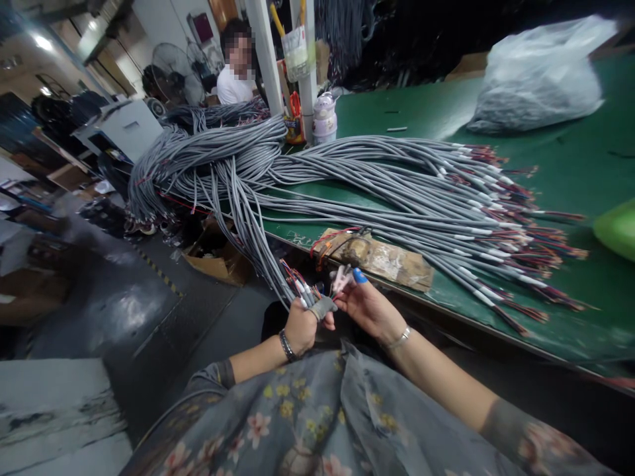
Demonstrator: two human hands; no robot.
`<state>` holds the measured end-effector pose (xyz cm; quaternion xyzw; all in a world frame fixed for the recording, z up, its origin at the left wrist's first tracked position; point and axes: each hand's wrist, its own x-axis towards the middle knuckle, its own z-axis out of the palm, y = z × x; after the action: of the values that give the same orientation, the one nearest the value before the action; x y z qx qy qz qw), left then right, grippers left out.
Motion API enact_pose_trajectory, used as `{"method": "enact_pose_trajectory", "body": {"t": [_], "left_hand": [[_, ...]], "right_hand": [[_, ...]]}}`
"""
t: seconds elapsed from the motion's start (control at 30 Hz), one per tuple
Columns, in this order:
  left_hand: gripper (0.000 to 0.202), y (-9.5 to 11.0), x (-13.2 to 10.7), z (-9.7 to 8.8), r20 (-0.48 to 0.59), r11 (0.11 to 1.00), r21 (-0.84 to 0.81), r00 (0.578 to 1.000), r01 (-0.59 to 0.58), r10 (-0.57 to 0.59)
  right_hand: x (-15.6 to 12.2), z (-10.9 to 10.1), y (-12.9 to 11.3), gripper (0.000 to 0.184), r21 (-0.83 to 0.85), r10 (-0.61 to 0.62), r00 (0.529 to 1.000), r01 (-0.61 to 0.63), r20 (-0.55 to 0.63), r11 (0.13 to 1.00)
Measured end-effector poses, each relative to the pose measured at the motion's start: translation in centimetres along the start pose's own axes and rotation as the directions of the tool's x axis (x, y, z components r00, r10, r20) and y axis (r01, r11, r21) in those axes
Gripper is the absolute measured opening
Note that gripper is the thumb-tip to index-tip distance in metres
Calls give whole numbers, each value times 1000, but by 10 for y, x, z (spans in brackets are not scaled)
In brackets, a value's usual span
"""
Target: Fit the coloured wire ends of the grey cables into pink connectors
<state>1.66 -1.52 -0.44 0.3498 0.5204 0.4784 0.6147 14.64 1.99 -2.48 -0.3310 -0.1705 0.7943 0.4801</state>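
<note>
A bundle of grey cables (258, 238) hangs down from the bench to my lap. My left hand (301, 329) is closed around it just below the stripped ends, where thin coloured wires (296, 277) fan out. Grey wrapping (323, 308) covers the left thumb. My right hand (372, 309) is beside it, its fingers pinched at thin wires from the bundle; a blue cover (359, 276) sits on one fingertip. Pale pinkish-white shapes at those fingertips are too blurred to name. Many more grey cables (377, 175) with white bands and bare coloured wire ends lie across the green bench.
A taped wooden board (381, 259) lies at the bench edge. On the green bench (411, 109) stand a plastic bag (540, 79) and a lilac bottle (325, 118). A bright green object (618, 228) is at right. A person (237, 63) sits behind; a carton (218, 254) is below.
</note>
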Motion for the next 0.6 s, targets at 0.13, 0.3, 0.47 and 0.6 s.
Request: {"method": "enact_pose_trajectory", "body": {"t": [0.13,0.3,0.47,0.6], "left_hand": [[42,2,-5,-4,5,1000,-2,1000,-4,4],[42,3,-7,-6,-38,1000,8,999,-26,26],[42,4,-6,-2,-59,998,-27,997,-48,46],[41,3,-4,1,-74,997,-34,995,-63,61]], "right_hand": [[-3,0,-3,37,-17,57,997,-56,59,998],[-5,-2,-6,30,-40,53,995,-49,85,998],[-5,1,-6,24,-102,-8,999,12,38,995],[-5,4,-5,34,-196,-100,994,89,-49,977]]}}
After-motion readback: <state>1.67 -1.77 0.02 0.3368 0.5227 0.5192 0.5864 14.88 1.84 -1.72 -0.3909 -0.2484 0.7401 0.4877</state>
